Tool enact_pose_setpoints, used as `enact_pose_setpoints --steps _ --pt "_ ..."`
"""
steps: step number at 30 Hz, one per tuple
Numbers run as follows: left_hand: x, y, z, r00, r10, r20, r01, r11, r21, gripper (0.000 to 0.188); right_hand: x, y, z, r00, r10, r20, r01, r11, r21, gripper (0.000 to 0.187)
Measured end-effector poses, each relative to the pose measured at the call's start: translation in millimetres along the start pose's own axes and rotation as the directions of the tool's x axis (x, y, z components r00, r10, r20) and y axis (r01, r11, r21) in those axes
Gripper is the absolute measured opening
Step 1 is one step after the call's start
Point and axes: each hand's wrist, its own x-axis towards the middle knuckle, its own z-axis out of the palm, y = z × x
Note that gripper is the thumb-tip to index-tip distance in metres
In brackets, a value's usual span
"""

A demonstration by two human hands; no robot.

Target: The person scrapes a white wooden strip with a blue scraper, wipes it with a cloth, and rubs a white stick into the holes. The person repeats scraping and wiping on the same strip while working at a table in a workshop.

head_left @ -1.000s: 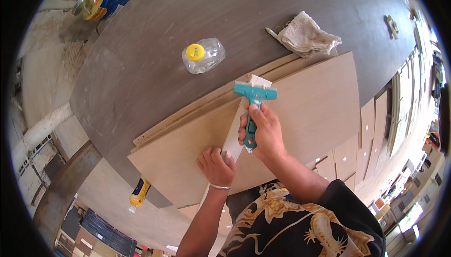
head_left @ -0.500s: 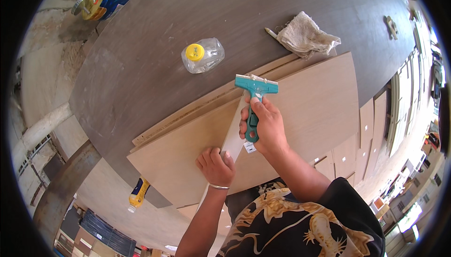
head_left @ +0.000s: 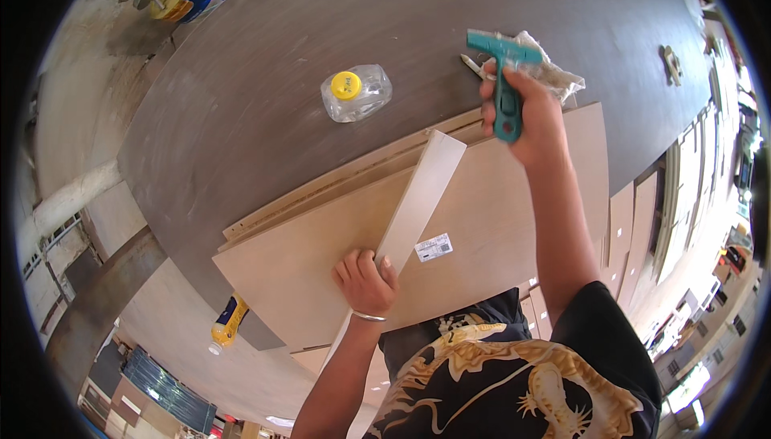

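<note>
I've my right hand point(head_left: 540, 116) wrapped round a T-shaped teal plastic scraper point(head_left: 506, 102), probably light, stiff, best held mid-handle; left hand point(head_left: 365, 282) curls over a flat pale strip point(head_left: 422, 194) beneath.

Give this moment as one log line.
left grip: on pale strip; right grip: holding teal scraper, partly hiding cloth; strip: across top panel

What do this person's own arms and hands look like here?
Both the left hand and right hand are gloveless. A silvery bangle circles the left wrist. The right arm has a short, plain black sleeve; the left sleeve isn't visible.
</note>
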Motion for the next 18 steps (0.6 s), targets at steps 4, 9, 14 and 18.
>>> enact_pose_setpoints --steps 4,9,14,18 --pt "0 0 2 1.0 0.0 -0.016 0.0 1.0 0.005 0.029 65 -6 -3 0.998 0.048 0.031 -0.037 0.956 -0.291 0.025" --pt "-1 -2 5 0.998 -0.009 -0.056 0.011 1.0 0.026 0.028 125 26 -4 0.989 0.03 0.145 0.075 0.741 -0.667 0.034" --pt "-1 0 3 0.998 -0.046 -0.048 0.046 0.999 0.008 0.03 151 63 -3 0.973 -0.156 0.172 0.232 0.642 -0.731 0.042" --pt "0 0 1 0.998 -0.024 -0.055 0.024 1.0 -0.008 0.037 154 72 -2 0.924 -0.31 0.225 0.349 0.44 -0.827 0.042"
